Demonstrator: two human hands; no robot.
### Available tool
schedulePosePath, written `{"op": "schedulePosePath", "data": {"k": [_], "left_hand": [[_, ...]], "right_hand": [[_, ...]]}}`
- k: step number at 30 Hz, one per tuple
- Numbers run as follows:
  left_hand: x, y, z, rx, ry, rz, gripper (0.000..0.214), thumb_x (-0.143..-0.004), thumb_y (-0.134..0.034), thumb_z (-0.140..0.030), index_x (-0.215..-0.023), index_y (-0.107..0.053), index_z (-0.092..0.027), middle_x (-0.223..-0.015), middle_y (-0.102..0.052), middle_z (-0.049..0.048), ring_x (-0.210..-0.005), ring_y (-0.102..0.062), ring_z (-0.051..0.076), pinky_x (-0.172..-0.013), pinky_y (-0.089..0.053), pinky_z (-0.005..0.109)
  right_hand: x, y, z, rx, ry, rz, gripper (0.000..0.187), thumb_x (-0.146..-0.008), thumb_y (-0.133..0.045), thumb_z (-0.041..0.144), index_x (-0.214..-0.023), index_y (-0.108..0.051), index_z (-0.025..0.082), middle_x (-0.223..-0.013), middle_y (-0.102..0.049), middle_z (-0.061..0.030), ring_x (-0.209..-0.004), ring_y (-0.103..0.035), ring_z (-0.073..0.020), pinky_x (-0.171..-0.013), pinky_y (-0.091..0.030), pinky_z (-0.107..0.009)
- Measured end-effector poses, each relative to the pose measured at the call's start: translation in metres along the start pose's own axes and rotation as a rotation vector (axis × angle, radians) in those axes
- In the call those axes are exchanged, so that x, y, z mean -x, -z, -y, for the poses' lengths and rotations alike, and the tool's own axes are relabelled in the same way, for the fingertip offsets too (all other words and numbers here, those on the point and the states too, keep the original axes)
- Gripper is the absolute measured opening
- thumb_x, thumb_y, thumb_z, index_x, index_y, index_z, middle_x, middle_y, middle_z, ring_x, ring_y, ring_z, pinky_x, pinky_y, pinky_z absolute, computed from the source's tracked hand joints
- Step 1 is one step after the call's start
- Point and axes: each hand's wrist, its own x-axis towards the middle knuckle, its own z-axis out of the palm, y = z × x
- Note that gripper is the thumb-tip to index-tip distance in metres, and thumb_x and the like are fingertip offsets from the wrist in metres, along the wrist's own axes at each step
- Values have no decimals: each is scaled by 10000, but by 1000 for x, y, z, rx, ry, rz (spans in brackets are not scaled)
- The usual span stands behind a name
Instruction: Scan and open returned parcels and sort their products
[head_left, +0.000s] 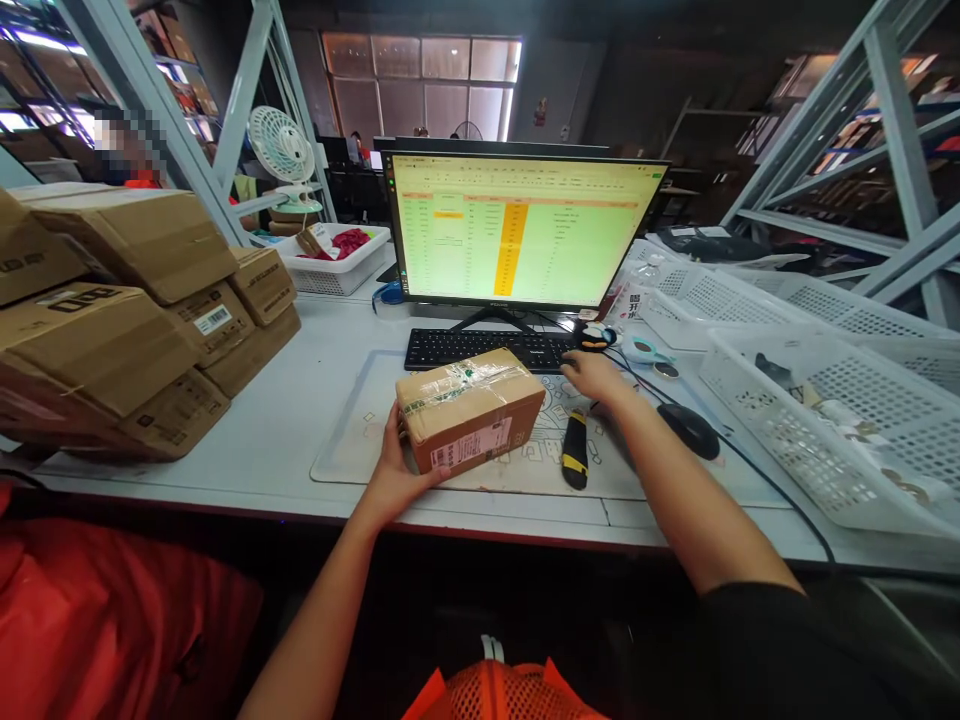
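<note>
A taped cardboard box (pixel 469 405) with a printed label on its near side rests slightly tilted on the desk mat. My left hand (pixel 401 470) grips its left end, the thumb along the lower front and the fingers round the far side. My right hand (pixel 592 375) is at the right end of the black keyboard (pixel 442 348), fingers stretched out onto the keys, with nothing held. Below it on the mat lies a black and yellow utility knife (pixel 575 450). A monitor (pixel 517 235) behind the keyboard shows a spreadsheet with an orange column.
Stacked cardboard boxes (pixel 97 340) fill the desk's left side. White plastic baskets (pixel 810 430) with small items stand at the right, near a black mouse (pixel 688 430) and its cable. A small basket (pixel 337 268) and a fan (pixel 281 145) are at the back left.
</note>
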Motion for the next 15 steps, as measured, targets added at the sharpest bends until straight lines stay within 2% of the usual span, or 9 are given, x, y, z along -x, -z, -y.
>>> {"op": "schedulePosePath", "data": {"k": [2,5,10,15], "left_hand": [[0,0,-1,1,0,0,1363,-666,-969,-468,-1674,-58,-358,-1689,-319,150,-1527,-400,357,-1266,-343,572],[0,0,-4,24,30,8,1360,-664,-970,-459,-1674,-66,-351,-1685,-325,153,-1524,-406,363,-1269,-336,576],[-1,0,-6,54,36,23,1359,-667,-973,-410,-1681,-70,-343,-1688,-317,155,-1538,-385,364,-1292,-290,573],[-1,1,-2,53,24,11,1363,-648,-981,-394,-1684,-96,-345,-1695,-298,158,-1581,-304,387,-1311,-223,595]], "right_hand": [[-25,-10,16,-4,17,71,514,-985,-542,281,-1478,-624,161,-1419,-678,-158,-1316,-633,-275,-1083,-477,-328],[-44,-23,24,14,4,124,526,-961,-570,237,-1473,-630,137,-1419,-671,-190,-1306,-644,-295,-1072,-492,-356],[-52,-29,16,41,33,190,443,-1005,-591,302,-1414,-660,146,-1414,-671,-178,-1301,-643,-278,-1103,-494,-447],[-61,-21,30,66,64,205,507,-1017,-593,350,-1471,-605,126,-1436,-649,-198,-1311,-635,-288,-1109,-491,-481]]}}
